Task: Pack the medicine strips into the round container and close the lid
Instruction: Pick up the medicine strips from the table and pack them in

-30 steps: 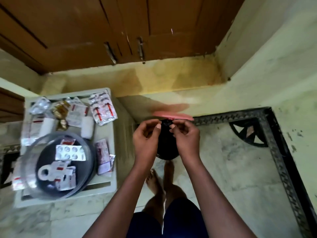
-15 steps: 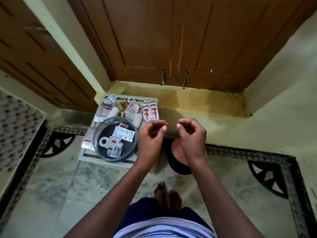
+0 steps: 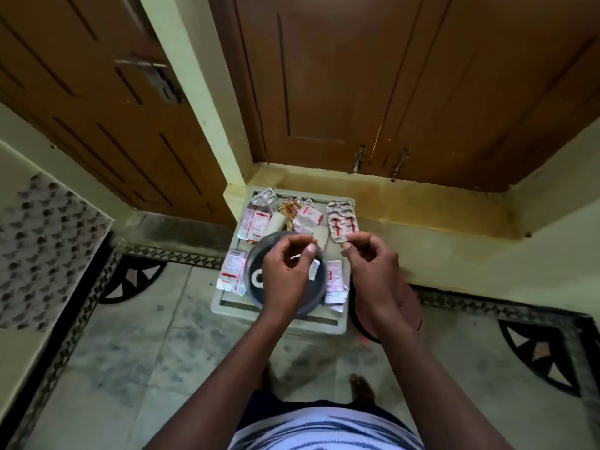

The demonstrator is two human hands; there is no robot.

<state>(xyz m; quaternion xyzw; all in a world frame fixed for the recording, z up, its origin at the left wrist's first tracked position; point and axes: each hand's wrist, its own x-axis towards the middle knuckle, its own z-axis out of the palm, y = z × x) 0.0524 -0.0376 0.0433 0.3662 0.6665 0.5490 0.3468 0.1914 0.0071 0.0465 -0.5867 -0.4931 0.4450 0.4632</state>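
1. On a pale square stool [image 3: 227, 303], a round container [image 3: 253, 254] of clear plastic with a dark base is seen, a white tape roll [image 3: 258, 278] inside.
2. Crinkled foil medicine strips [image 3: 341, 219] are scattered around it.
3. Over the container, the left hand [image 3: 285, 271] is curled, apparently empty.
4. The right hand [image 3: 373, 267] is loosely curled, nothing held.
5. A round pink lid [image 3: 412, 306] lies beneath the right wrist.

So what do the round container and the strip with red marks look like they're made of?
Round container: clear plastic wall by the look, dark base showing through. Strip with red marks: silvery crinkled foil, probably a blister pack, shiny where light hits.
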